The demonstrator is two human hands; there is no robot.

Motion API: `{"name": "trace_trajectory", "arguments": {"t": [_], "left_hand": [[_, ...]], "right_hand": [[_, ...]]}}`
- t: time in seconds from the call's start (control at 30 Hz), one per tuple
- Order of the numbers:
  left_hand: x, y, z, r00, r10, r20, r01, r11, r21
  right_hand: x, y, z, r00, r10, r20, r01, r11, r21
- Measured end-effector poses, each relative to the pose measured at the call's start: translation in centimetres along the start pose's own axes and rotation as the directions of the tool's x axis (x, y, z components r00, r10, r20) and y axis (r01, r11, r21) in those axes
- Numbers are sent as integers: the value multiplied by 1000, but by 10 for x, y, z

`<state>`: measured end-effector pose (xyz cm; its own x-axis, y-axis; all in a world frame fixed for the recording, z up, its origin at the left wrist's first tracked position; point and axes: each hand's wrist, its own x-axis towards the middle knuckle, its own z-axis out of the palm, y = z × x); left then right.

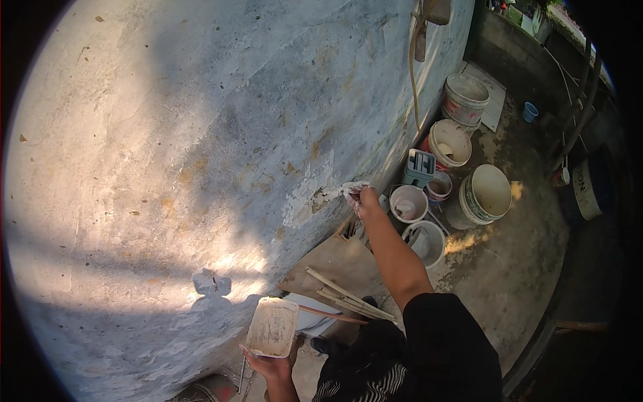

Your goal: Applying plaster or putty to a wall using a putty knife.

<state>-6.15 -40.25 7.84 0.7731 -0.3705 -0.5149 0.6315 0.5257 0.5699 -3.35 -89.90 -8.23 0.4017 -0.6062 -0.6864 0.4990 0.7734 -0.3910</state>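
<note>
A weathered white-blue plastered wall (167,120) fills the left and middle. My right hand (359,201) reaches to the wall beside a flaking white patch (305,195); its white-smeared fingers are curled together, and what they hold, if anything, is too small to make out. Low in front of me, my left hand (266,363) holds a shallow rectangular container (273,327) with pale, dried-looking residue inside, its opening facing up.
Several buckets (487,191) and a grey-green caddy (420,167) line the wall at right. A board (318,258) and pale rods (345,298) lie below my right arm. A small blue cup (530,112) and a dark drum (589,184) stand farther right. Tools (422,40) hang high on the wall.
</note>
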Motion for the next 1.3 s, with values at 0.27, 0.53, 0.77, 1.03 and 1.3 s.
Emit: {"name": "trace_trajectory", "arguments": {"t": [0.27, 0.53, 0.77, 1.03, 1.3], "left_hand": [[2, -1, 6, 1000, 22, -19, -22, 1000, -6], [-3, 2, -5, 998, 38, -51, -36, 999, 31], [-6, -6, 5, 999, 21, -30, -20, 999, 25], [-5, -2, -11, 997, 37, -61, -35, 999, 33], [-6, -4, -18, 999, 45, -20, -44, 998, 52]], "right_hand": [[-13, -3, -42, 989, -68, 132, 66, 998, 19], [-28, 37, -25, 981, 30, 189, 11, 978, -209], [-31, 15, 4, 984, -1, 177, 20, 995, -101], [-73, -60, 20, 889, -155, 430, 124, 987, 99], [-59, -3, -46, 989, -18, 145, 58, 960, -276]]}}
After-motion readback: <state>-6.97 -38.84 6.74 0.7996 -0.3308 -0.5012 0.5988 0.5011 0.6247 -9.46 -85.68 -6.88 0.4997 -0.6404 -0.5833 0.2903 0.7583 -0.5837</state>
